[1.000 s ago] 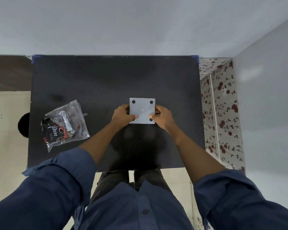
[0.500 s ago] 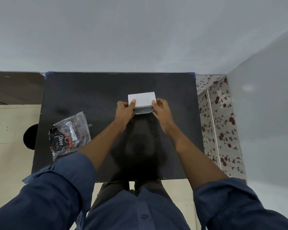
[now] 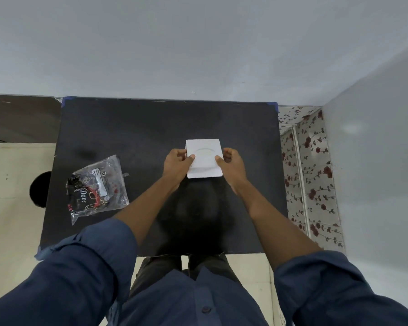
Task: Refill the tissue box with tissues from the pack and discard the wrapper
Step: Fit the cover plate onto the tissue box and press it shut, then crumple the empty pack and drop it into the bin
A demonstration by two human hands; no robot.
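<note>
A square white plastic tissue box (image 3: 204,158) with a shallow oval opening in its upper face is held over the middle of the black rectangular tabletop (image 3: 137,128), slightly toward its right half. The box is gripped from both sides: the left hand (image 3: 176,164) is clasped on its left edge with the thumb laid across the top face, and the right hand (image 3: 232,164) is clasped on its right edge, its thumb likewise pressed on the top. Whether the underside of the box touches the tabletop cannot be told.

A crumpled clear plastic wrapper (image 3: 97,188) printed in black and red with a white label is seen lying on the left part of the tabletop, well apart from the box and from both hands. Whether tissues remain inside it cannot be made out.

Both forearms are bare below rolled dark blue sleeves (image 3: 80,267). Floral patterned tiles (image 3: 313,175) are seen to the right of the tabletop, and a pale grey wall (image 3: 198,43) stands behind it.
</note>
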